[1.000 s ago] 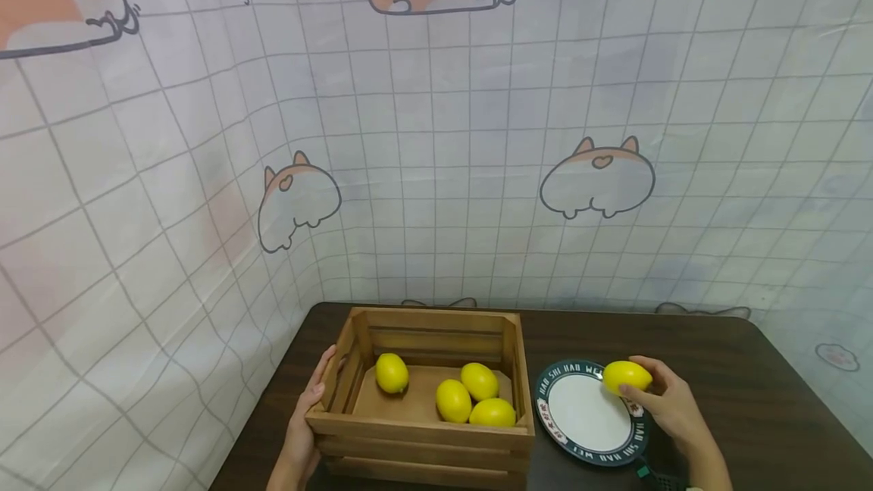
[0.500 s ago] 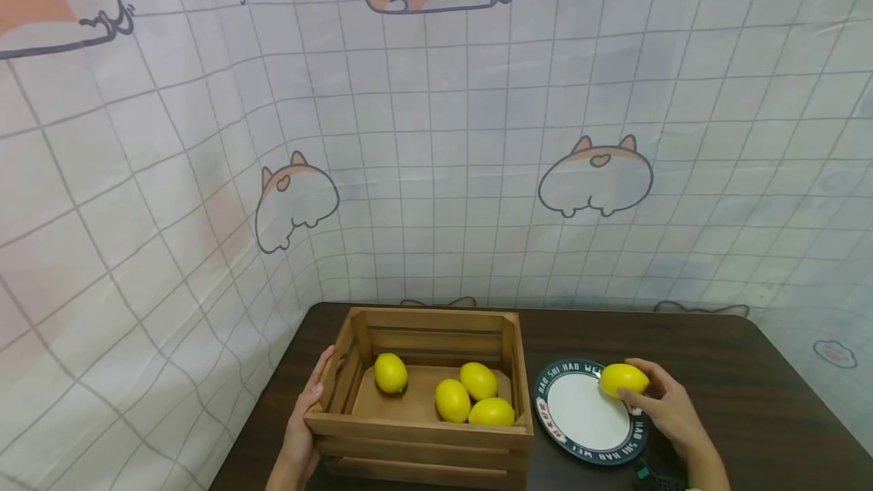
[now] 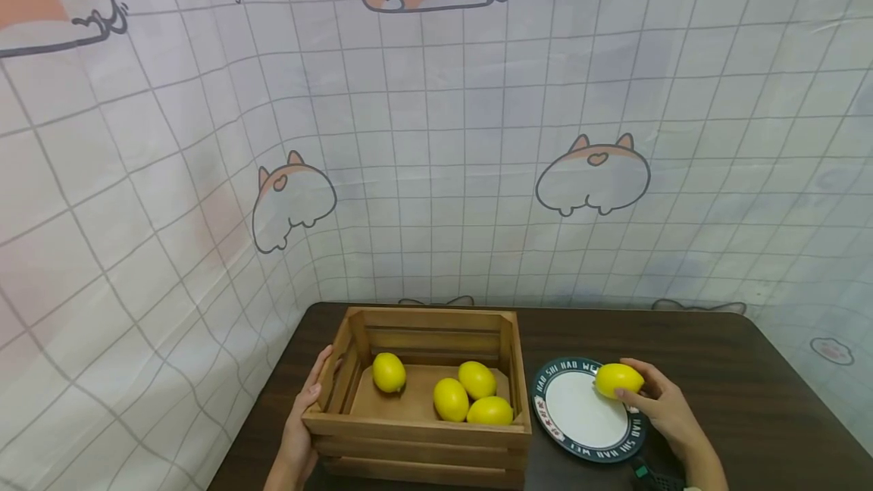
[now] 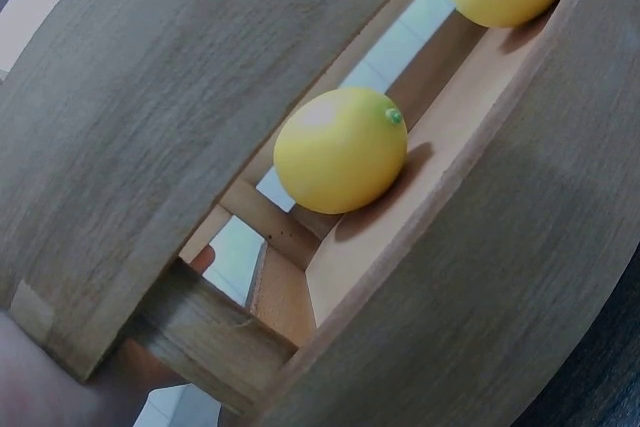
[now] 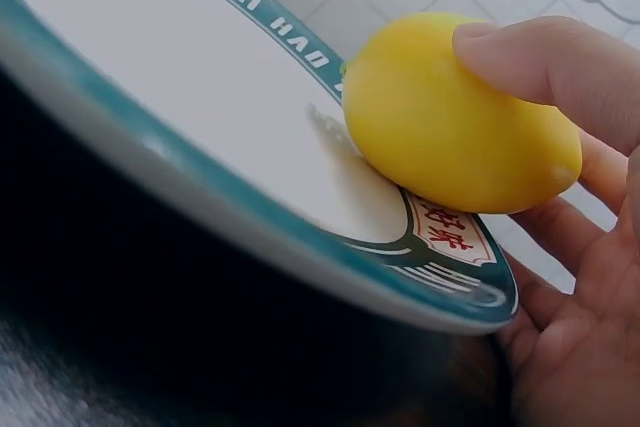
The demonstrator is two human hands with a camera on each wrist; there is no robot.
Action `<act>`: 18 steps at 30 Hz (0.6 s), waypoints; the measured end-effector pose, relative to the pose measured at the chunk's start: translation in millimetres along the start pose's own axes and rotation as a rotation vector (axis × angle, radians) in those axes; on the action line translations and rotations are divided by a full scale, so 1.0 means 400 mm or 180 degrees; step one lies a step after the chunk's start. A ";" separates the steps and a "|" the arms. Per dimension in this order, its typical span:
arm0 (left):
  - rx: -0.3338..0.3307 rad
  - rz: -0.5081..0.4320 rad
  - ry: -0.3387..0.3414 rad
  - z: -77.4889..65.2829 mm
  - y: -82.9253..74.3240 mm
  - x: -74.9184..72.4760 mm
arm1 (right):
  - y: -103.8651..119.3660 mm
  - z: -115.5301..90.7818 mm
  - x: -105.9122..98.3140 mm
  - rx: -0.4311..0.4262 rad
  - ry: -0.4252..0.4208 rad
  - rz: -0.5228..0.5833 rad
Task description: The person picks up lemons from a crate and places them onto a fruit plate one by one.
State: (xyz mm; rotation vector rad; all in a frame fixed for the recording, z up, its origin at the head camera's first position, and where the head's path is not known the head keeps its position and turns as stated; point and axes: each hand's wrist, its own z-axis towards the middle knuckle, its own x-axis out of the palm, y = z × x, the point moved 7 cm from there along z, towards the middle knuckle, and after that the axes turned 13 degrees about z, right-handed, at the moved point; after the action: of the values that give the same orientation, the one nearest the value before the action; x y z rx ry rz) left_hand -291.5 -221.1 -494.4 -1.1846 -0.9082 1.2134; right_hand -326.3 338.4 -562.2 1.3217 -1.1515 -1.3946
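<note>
My right hand (image 3: pixel 664 408) grips a yellow lemon (image 3: pixel 618 380) between thumb and fingers, over the right rim of a round plate (image 3: pixel 583 408) with a white middle and a dark green lettered border. In the right wrist view the thumb (image 5: pixel 540 62) lies on top of the lemon (image 5: pixel 450 127), close above the plate's rim (image 5: pixel 470 292). My left hand (image 3: pixel 300 423) holds the left side of a slatted wooden crate (image 3: pixel 416 430). Several lemons lie inside it, one lemon (image 3: pixel 389 373) apart at the left and the others bunched at the right. The left wrist view shows a lemon (image 4: pixel 340 150) through the slats.
A dark wooden table (image 3: pixel 750 392) carries the crate and the plate, which stand side by side with a narrow gap. Behind and to the left hangs a white gridded curtain (image 3: pixel 436 233) with dog drawings. A dark strap with a green patch (image 3: pixel 643 470) shows below the right wrist.
The right hand and its lemon have shifted very slightly left and down toward the plate's middle. The whole view has drifted a little; the left hand, crate and other lemons keep their places.
</note>
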 end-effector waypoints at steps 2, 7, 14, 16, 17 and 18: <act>0.0007 0.0002 -0.0003 0.000 0.000 0.000 | 0.002 0.000 0.000 0.0029 -0.0005 0.0013; 0.0005 0.0003 -0.0007 0.001 0.001 -0.001 | 0.004 -0.001 -0.001 0.0069 -0.0013 0.0025; -0.0008 0.0002 0.0001 0.002 0.001 -0.001 | -0.001 -0.001 -0.003 0.0105 -0.0029 0.0012; -0.0005 -0.0008 0.0007 0.001 0.001 -0.001 | -0.004 0.000 -0.004 0.0109 -0.0033 0.0026; -0.0008 -0.0009 0.0003 0.001 0.001 -0.001 | -0.005 0.001 -0.005 0.0107 -0.0031 0.0039; -0.0009 -0.0007 -0.0001 0.001 0.001 -0.001 | -0.007 0.002 -0.005 0.0109 -0.0032 0.0040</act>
State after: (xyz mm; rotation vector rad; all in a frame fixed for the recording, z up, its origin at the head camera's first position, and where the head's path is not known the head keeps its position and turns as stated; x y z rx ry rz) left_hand -291.9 -221.4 -494.8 -1.1854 -0.9117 1.2110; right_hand -326.7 341.1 -564.4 1.3304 -1.1933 -1.3794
